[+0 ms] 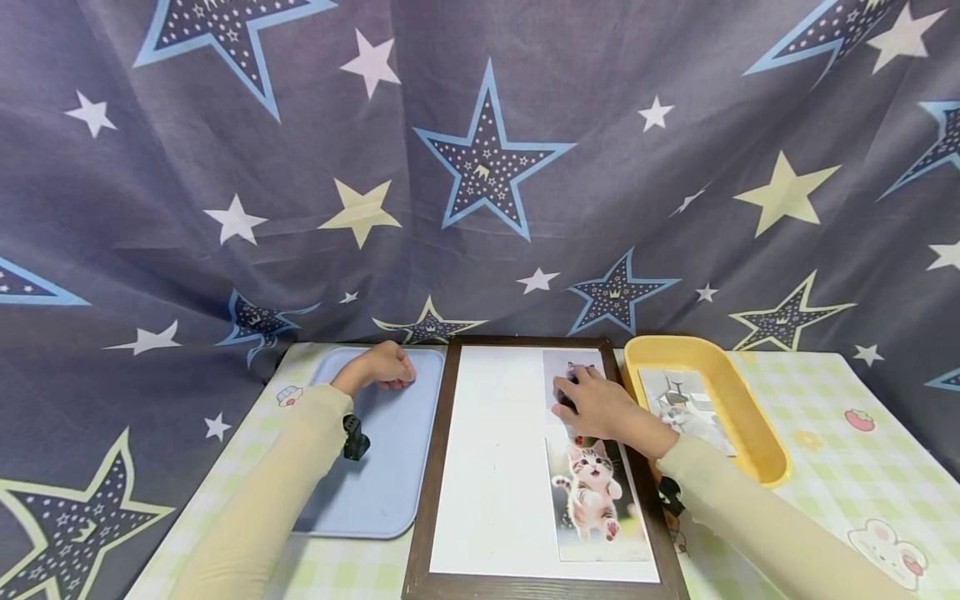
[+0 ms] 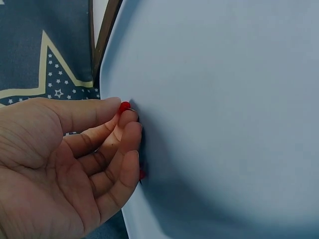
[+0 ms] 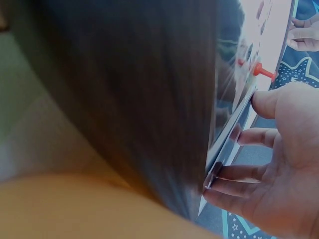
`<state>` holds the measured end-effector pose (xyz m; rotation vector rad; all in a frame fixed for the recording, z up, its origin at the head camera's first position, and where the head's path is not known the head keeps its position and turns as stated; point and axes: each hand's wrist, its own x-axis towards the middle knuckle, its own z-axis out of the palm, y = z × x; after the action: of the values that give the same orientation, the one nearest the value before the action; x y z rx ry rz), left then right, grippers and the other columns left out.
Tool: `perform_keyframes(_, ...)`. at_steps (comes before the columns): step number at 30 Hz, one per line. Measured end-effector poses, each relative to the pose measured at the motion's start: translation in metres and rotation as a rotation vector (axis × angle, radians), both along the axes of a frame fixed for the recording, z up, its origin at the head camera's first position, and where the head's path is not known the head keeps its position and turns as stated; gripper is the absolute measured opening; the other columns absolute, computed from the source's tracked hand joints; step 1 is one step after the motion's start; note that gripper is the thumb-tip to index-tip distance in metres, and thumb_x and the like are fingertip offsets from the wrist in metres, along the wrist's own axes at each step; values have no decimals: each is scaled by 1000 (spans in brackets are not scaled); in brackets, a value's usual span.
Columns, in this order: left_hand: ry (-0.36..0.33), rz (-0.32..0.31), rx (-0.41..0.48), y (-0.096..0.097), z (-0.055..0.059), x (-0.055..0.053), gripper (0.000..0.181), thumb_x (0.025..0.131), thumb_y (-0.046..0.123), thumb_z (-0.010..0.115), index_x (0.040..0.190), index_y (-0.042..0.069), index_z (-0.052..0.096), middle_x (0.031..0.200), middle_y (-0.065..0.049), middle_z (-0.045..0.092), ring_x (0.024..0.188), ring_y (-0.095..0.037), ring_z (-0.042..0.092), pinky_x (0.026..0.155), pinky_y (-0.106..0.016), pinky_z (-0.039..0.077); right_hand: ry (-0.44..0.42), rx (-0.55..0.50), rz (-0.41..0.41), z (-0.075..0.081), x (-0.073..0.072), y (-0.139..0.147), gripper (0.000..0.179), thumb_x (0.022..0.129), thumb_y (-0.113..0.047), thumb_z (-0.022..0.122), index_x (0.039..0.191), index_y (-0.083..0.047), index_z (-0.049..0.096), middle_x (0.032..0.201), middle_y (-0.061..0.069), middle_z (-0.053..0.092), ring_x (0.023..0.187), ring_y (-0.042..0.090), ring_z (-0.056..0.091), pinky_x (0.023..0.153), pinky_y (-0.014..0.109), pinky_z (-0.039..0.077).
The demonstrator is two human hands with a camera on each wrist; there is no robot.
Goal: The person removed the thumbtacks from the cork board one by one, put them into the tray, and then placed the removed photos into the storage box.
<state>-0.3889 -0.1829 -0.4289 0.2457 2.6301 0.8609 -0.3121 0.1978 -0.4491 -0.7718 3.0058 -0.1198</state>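
Over the far end of a pale blue tray (image 1: 390, 492), my left hand (image 1: 384, 365) pinches a red push pin (image 2: 124, 106) between thumb and index finger. Another red spot (image 2: 142, 174) shows beside its lower fingers. My right hand (image 1: 597, 406) rests with spread fingers on a cat picture (image 1: 553, 372) at the upper right of a white board (image 1: 487, 467) with a dark wooden frame. The hand covers much of that picture. Just below lies a kitten picture (image 1: 592, 500). A red push pin (image 3: 259, 69) stands in the board near the right thumb.
Right of the board, a yellow basket (image 1: 757, 417) holds a picture (image 1: 686, 404). A green checked cloth (image 1: 817, 500) covers the table. Behind everything hangs a dark curtain (image 1: 337, 275) with stars.
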Motion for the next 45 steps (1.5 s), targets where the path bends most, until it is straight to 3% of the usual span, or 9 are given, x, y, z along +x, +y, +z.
perform_keyframes(12, -3, 31, -19, 2, -1, 2, 15, 91, 7, 63, 95, -5, 71, 73, -3, 66, 65, -11, 59, 59, -24, 50, 10, -8, 7, -1, 0, 0, 53, 105, -38, 53, 146, -4, 53, 147, 34, 48, 135, 49, 49, 105, 60, 49)
perform_keyframes(27, 21, 58, -53, 2, -1, -1, 11, 91, 11, 66, 82, 5, 68, 73, -2, 65, 67, -13, 60, 59, -27, 51, -14, -16, 4, 2, 0, 1, 53, 106, -38, 52, 148, -5, 51, 148, 35, 45, 136, 51, 46, 105, 62, 48)
perform_keyframes(38, 17, 71, -43, 4, 0, 0, 9, 92, 11, 65, 89, 3, 67, 75, -4, 65, 69, -14, 59, 61, -28, 51, -13, -14, -1, 4, 0, 1, 54, 106, -38, 52, 148, -5, 52, 148, 34, 46, 136, 49, 47, 105, 61, 49)
perform_keyframes(45, 25, 74, -59, 5, -3, 0, 5, 87, 11, 64, 85, 6, 65, 74, -2, 64, 68, -14, 60, 60, -28, 51, -20, -12, 1, 2, 0, 1, 53, 106, -38, 52, 148, -5, 52, 148, 34, 46, 136, 49, 47, 106, 61, 48)
